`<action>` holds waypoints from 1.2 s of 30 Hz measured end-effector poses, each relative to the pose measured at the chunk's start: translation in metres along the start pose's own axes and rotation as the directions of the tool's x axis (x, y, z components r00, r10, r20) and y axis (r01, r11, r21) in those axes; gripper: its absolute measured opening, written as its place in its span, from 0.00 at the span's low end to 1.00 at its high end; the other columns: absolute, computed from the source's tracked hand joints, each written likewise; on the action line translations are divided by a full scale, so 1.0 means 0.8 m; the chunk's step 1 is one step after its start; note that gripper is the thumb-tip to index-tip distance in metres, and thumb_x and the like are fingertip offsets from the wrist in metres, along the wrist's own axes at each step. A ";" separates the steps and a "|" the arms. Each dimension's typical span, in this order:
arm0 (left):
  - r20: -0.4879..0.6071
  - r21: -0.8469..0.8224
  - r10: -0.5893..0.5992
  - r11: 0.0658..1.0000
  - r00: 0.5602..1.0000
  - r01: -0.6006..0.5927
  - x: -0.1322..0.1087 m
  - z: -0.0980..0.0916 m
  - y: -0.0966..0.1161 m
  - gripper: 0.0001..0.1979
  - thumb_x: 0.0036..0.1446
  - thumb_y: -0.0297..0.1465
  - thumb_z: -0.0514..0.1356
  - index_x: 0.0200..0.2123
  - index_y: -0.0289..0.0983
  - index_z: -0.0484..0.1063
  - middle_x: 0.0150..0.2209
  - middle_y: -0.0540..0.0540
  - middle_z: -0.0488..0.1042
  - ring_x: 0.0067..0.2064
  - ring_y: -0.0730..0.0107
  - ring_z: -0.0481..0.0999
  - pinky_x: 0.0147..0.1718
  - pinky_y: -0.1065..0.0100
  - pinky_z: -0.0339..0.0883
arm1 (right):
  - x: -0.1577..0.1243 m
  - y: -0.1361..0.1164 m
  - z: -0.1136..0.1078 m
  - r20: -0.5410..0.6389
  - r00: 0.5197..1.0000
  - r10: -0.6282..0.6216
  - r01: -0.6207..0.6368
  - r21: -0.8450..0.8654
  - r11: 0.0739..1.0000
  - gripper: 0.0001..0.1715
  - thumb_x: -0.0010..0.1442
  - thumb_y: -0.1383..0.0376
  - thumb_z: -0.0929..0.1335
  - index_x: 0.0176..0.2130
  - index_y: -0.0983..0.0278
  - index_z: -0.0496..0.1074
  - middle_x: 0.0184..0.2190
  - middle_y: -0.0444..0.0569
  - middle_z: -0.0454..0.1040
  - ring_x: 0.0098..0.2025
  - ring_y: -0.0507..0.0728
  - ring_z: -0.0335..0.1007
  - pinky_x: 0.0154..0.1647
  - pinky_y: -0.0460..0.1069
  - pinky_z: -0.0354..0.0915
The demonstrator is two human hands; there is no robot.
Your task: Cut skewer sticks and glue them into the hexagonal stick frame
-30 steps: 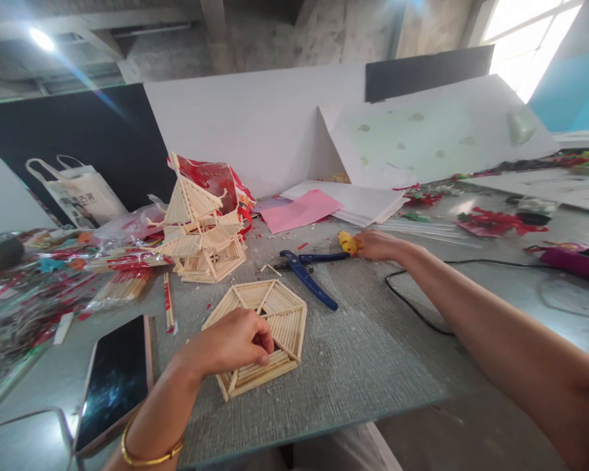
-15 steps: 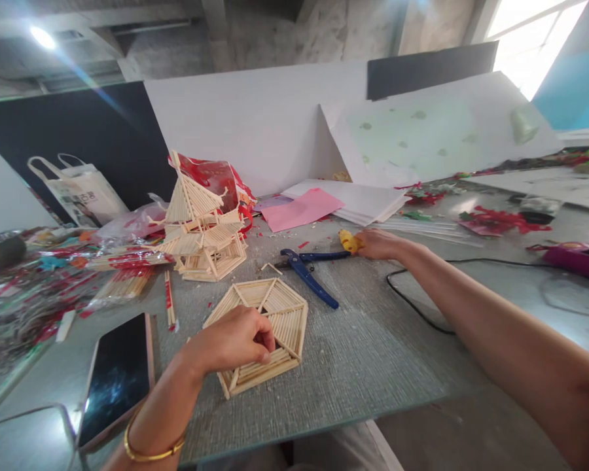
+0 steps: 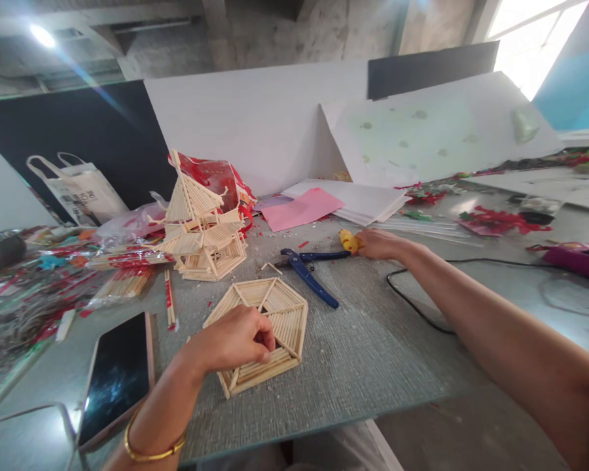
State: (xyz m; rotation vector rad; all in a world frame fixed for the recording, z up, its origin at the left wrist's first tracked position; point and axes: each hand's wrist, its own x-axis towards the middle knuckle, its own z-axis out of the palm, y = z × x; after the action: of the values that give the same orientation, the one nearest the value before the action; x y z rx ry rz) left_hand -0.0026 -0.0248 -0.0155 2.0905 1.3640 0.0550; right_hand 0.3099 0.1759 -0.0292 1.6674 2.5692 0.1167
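Note:
My left hand, fingers curled and closed, lies over the flat many-sided panel of thin wooden sticks. Whatever its fingertips grip, if anything, is hidden. Reaching far across the table, my right hand is closed around a small yellow object whose kind I cannot make out. That object is right at the end of one handle of the blue-handled cutters, which lie spread apart. A tiered stick model of a pavilion stands behind the panel. Between model and cutters lies a short bent stick piece.
A phone lies left of my left hand. Bundled sticks in plastic and scraps clutter the left side. Pink paper and white sheets lie at the back. A black cord loops by my right forearm; a purple tool lies far right.

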 end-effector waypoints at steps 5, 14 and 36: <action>0.002 0.008 -0.001 1.000 1.000 0.001 0.001 0.000 0.001 0.08 0.42 0.28 0.57 0.27 0.36 0.75 0.26 0.49 0.75 0.28 0.72 0.69 0.27 0.71 0.57 | 0.000 0.000 0.000 0.003 1.000 0.003 -0.003 -0.001 1.000 0.13 0.50 0.62 0.64 0.35 0.65 0.73 0.34 0.57 0.74 0.39 0.63 0.68 0.35 0.51 0.59; 0.001 0.018 0.005 1.000 1.000 -0.005 0.000 0.001 0.000 0.08 0.43 0.29 0.57 0.28 0.36 0.75 0.26 0.49 0.75 0.28 0.73 0.69 0.27 0.71 0.57 | -0.001 -0.002 -0.001 0.001 1.000 0.010 -0.010 -0.009 1.000 0.13 0.51 0.63 0.64 0.34 0.67 0.73 0.34 0.58 0.74 0.37 0.61 0.68 0.33 0.49 0.58; -0.002 0.039 0.012 0.999 1.000 -0.012 -0.005 -0.002 0.003 0.10 0.46 0.31 0.56 0.30 0.35 0.75 0.28 0.48 0.75 0.28 0.72 0.69 0.27 0.71 0.57 | -0.001 -0.004 -0.003 0.010 1.000 0.021 -0.021 -0.008 1.000 0.12 0.51 0.65 0.65 0.34 0.69 0.74 0.34 0.60 0.74 0.37 0.62 0.68 0.33 0.50 0.58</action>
State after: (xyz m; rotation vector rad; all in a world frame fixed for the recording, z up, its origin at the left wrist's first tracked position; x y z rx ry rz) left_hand -0.0032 -0.0278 -0.0121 2.1308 1.3644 0.0359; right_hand 0.3071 0.1735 -0.0271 1.6883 2.5409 0.1199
